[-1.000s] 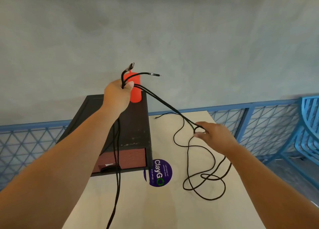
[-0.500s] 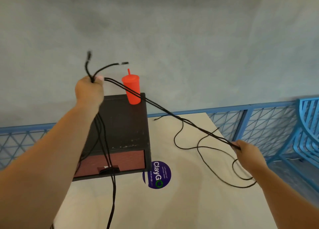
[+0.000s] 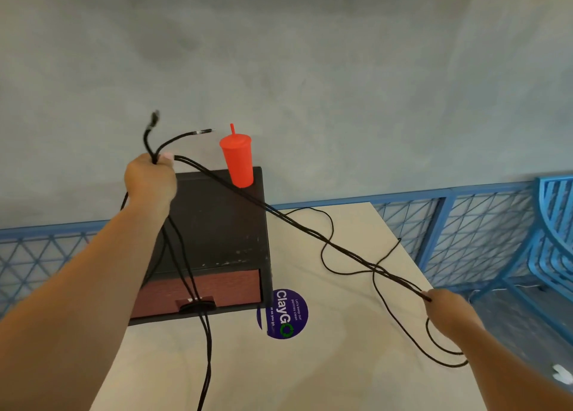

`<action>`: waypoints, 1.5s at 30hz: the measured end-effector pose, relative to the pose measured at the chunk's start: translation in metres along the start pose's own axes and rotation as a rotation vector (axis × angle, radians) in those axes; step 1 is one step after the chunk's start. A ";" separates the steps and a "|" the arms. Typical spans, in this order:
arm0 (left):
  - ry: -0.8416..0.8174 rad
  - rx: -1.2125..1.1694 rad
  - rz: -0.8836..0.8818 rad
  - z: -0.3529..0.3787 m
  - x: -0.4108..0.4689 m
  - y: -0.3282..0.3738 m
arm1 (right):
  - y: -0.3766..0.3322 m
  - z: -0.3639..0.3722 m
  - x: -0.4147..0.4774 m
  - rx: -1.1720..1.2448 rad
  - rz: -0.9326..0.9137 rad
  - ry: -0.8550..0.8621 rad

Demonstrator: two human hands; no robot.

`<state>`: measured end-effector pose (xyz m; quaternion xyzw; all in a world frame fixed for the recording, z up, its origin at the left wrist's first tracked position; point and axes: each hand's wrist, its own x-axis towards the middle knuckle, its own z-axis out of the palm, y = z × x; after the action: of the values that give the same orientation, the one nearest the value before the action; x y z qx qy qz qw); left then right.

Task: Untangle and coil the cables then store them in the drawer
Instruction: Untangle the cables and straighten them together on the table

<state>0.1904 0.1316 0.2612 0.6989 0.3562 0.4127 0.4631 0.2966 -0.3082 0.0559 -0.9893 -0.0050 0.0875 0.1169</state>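
Cables (image 3: 310,235) stretch taut between left hand (image 3: 150,178) and right hand (image 3: 446,306).

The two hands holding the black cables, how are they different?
The left hand is raised high over the black drawer box; the right hand is low, near the right edge of the table. The left hand grips the cables just below their plug ends, which stick up; the right hand pinches them farther along, with loose loops trailing below it. Both hold the same strands, stretched straight between them.
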 end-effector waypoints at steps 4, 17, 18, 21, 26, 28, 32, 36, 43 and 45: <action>0.033 0.004 -0.028 -0.014 0.010 -0.006 | 0.029 0.003 -0.005 0.048 0.084 0.029; -0.345 -0.049 -0.167 0.033 -0.037 0.005 | -0.126 -0.115 0.011 0.528 -0.233 0.108; -0.423 -0.120 -0.254 0.040 -0.046 0.011 | -0.142 -0.122 0.003 0.492 -0.322 0.108; -0.597 -0.226 -0.382 0.054 -0.074 0.021 | -0.180 -0.130 -0.024 0.380 -0.529 0.070; -0.725 -0.138 -0.390 0.067 -0.103 0.030 | -0.213 -0.120 -0.051 0.363 -0.696 -0.030; -0.745 -0.083 -0.368 0.069 -0.106 0.031 | -0.216 -0.118 -0.053 0.366 -0.717 -0.039; -0.725 -0.133 -0.339 0.058 -0.089 0.027 | -0.200 -0.121 -0.041 0.371 -0.654 -0.005; -0.650 -0.100 -0.308 0.034 -0.059 0.015 | -0.153 -0.121 -0.010 0.402 -0.406 0.079; -0.798 0.271 -0.141 0.031 -0.071 0.000 | -0.112 -0.115 0.020 0.370 -0.125 0.178; -0.790 0.197 -0.161 0.038 -0.077 0.002 | -0.114 -0.114 0.018 0.351 -0.149 0.186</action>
<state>0.1937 0.0500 0.2358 0.8143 0.2424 0.0393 0.5260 0.3357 -0.2228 0.1880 -0.9544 -0.0521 -0.0134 0.2937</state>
